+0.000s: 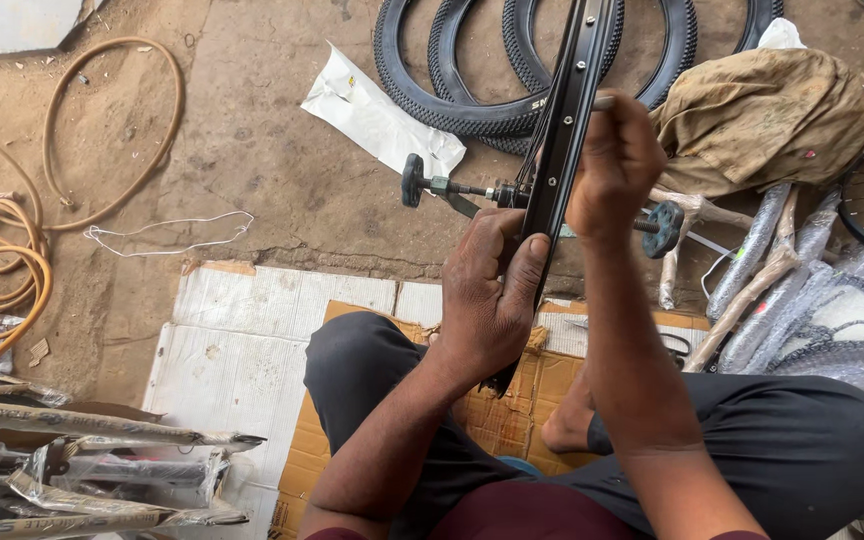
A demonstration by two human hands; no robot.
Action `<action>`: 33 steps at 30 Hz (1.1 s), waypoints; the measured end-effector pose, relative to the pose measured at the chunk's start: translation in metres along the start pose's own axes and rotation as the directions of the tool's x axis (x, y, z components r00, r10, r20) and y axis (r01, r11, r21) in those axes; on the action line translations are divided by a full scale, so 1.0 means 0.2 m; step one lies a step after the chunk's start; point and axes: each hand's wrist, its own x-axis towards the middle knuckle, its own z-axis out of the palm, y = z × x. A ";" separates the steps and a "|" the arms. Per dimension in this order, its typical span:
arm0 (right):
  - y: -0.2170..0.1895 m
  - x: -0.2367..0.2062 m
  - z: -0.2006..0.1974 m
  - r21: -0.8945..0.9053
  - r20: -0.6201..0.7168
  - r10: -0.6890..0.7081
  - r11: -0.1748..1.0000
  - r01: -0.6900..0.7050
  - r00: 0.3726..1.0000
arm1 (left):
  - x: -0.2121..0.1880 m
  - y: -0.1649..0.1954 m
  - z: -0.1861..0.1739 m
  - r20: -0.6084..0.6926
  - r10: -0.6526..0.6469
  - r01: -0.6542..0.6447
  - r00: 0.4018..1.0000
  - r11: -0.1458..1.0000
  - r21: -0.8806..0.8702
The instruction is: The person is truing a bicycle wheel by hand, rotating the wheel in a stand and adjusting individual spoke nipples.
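A black bicycle wheel rim (570, 110) stands on edge in front of me, seen nearly edge-on, with an axle (452, 187) sticking out to both sides and black knobs on its ends. My left hand (487, 290) grips the lower part of the rim, thumb along its edge. My right hand (612, 165) is closed around a thin tool handle (603, 102) held against the rim higher up. I sit on flattened cardboard (252, 340), legs in dark trousers and a bare foot (567, 425) showing.
Several black tyres (432, 90) lie on the dirt floor behind the rim, beside a white plastic bag (372, 115). A brown cloth bundle (762, 115) and wrapped metal parts (812, 300) sit at right. Orange hose coils (2, 260) and wrapped tubes (82, 460) lie at left.
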 end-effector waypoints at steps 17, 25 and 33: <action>-0.31 -0.33 -0.16 0.389 0.430 0.181 0.847 -0.362 0.884 | 0.00 -0.01 0.00 -0.008 0.071 -0.071 0.997 0.994 0.079; -0.37 -0.23 -0.14 0.437 0.640 0.193 0.704 -0.559 0.744 | 0.00 -0.02 0.00 0.030 0.076 -0.078 0.997 0.994 0.079; -0.35 -0.26 -0.04 0.054 0.318 -0.022 0.999 0.005 0.948 | 0.00 -0.05 0.01 0.016 0.080 -0.081 0.997 0.995 0.059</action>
